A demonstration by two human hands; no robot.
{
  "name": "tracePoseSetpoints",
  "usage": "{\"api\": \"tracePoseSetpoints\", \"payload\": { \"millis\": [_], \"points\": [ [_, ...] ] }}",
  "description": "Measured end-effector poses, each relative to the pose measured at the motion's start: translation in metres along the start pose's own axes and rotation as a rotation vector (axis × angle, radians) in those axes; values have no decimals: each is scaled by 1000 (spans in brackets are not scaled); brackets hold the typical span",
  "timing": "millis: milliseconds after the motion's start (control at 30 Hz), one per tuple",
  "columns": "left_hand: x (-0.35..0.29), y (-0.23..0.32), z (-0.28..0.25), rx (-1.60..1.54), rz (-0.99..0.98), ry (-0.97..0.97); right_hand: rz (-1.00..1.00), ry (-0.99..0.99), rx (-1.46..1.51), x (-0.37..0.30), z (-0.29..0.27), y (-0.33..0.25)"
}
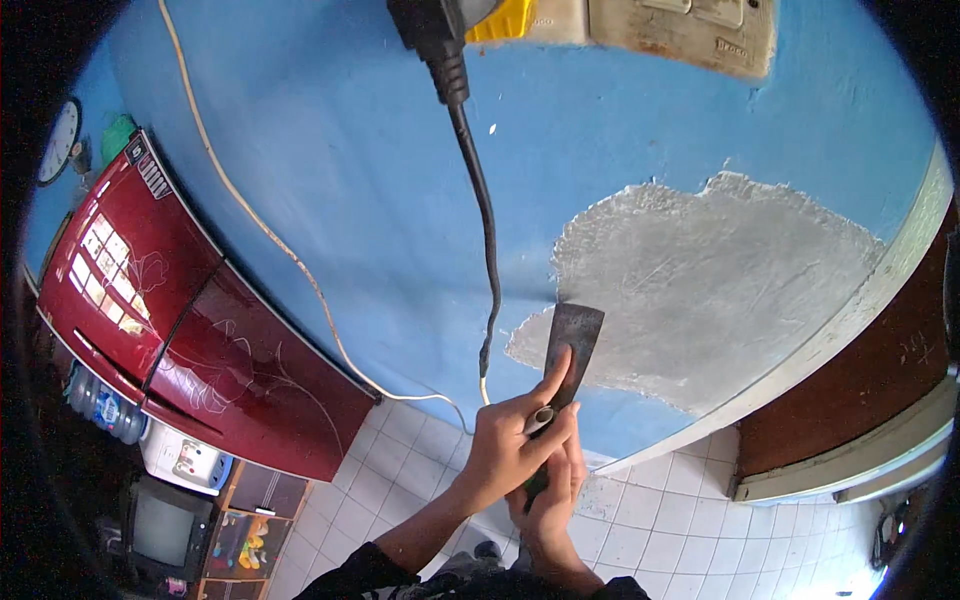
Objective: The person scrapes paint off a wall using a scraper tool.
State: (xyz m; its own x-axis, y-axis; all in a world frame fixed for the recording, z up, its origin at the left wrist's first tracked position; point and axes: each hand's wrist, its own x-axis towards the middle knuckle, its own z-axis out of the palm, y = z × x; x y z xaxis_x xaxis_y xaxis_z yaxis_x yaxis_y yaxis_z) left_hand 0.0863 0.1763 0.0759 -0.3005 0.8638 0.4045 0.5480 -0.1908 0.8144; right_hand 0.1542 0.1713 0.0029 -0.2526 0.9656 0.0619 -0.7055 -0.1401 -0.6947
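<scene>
A dark metal scraper (577, 328) with a broad flat blade rests its wide end at the lower left edge of a bare grey patch (710, 280) in the blue wall paint. My left hand (505, 445) is closed at the scraper, its index finger stretched along the blade. Between its fingers shows a small pale round end (539, 420) of something I cannot make out. Below it, my right hand (553, 492) wraps round the scraper's dark handle, mostly hidden by the fingers. Chipped, ragged paint borders the grey patch.
A black plug (430, 40) with a hanging cord (487, 230) sits at the wall socket above. Left along the wall runs a white cable (255, 215). A red refrigerator (190, 310) stands left; a door frame (800, 370) bounds the wall at right, above the tiled floor (640, 530).
</scene>
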Motion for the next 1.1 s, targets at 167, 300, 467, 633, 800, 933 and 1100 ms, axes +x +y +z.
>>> {"api": "tracePoseSetpoints", "payload": {
  "millis": [167,300,467,633,800,933,1100],
  "points": [
    [-9,-30,24,2,166,143,59,-127,9,3,-8,-12],
    [24,2,5,-62,114,120,-96,-142,-57,27,16,-22],
    [-6,-13,11,-49,45,52,-60,-91,-147,9,1,-12],
    [10,-8,8,-74,75,95,-53,-139,-116,14,-2,-13],
    [14,-6,12,-116,65,86,-41,-71,-140,17,6,-18],
    [8,-10,11,-146,14,63,-9,-100,-136,13,6,-23],
    [24,1,7,-135,90,147,-58,-140,-212,26,20,-38]
  ]
}}
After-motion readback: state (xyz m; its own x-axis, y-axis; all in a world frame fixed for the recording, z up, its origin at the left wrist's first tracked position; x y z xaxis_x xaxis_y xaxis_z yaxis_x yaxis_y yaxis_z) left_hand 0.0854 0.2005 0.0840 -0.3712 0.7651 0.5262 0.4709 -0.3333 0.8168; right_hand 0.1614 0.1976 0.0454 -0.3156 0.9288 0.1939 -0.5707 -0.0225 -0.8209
